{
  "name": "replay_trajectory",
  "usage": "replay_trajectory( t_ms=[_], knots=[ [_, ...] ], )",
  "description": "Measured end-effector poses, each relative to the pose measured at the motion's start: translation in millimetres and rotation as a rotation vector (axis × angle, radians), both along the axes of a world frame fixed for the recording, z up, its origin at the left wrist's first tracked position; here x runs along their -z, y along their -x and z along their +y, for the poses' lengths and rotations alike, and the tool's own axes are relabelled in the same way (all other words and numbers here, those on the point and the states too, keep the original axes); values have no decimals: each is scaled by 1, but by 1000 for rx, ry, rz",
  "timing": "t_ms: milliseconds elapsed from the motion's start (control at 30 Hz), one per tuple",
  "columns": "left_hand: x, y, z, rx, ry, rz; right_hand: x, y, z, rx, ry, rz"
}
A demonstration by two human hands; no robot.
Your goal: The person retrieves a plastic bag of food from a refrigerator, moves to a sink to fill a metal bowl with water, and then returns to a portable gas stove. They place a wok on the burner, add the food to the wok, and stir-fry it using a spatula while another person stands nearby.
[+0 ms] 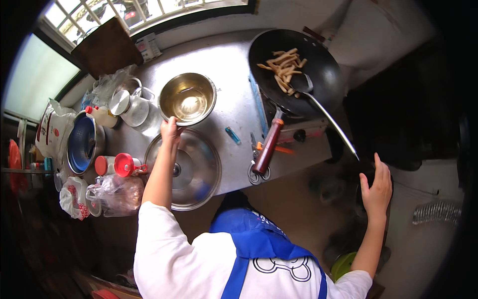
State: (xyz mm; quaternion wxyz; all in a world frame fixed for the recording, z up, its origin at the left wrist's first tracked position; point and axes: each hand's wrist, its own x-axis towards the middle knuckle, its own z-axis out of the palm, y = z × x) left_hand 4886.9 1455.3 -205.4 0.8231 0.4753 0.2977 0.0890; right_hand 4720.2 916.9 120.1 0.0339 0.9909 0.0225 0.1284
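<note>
My left hand grips the near rim of a metal bowl that holds a clear yellowish liquid. Just below the bowl lies a large round metal lid, partly behind my left forearm. On the right, my right hand is empty with its fingers apart, close to the handle end of a long metal ladle. The ladle's head rests in a black wok among pale brown, strip-like pieces of food. The wok's dark red handle points towards me, over scissors.
A lighter lies on the metal counter. To the left stand a glass jug, a blue colander in a metal basin, red-lidded jars and plastic bags. A dark board leans by the barred window.
</note>
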Motion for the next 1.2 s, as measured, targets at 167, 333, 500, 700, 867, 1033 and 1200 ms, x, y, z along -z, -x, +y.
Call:
replay_trajectory(
  t_ms=[167, 333, 500, 700, 867, 1033, 1200],
  knots=[
    [-51, 64, -30, 74, -48, -50, 42, 141, -94, 238, 30, -5],
    [-88, 161, -73, 224, -111, 51, 112, 344, -165, 627, -73, 140],
    [-96, 268, -129, 341, -233, 123, 190, 558, -177, 887, -232, 188],
    [-111, 372, -272, 810, -418, 129, 220, 675, -175, 1007, -451, 192],
    [-115, 454, -475, 1332, -236, 138, 229, 744, -212, 1096, -605, -37],
    [-94, 559, -727, 1726, -182, 49, 225, 842, -319, 1248, -548, -210],
    [-76, 708, -952, 2043, -138, -30, 258, 1030, -369, 1703, -569, -257]
  ],
)
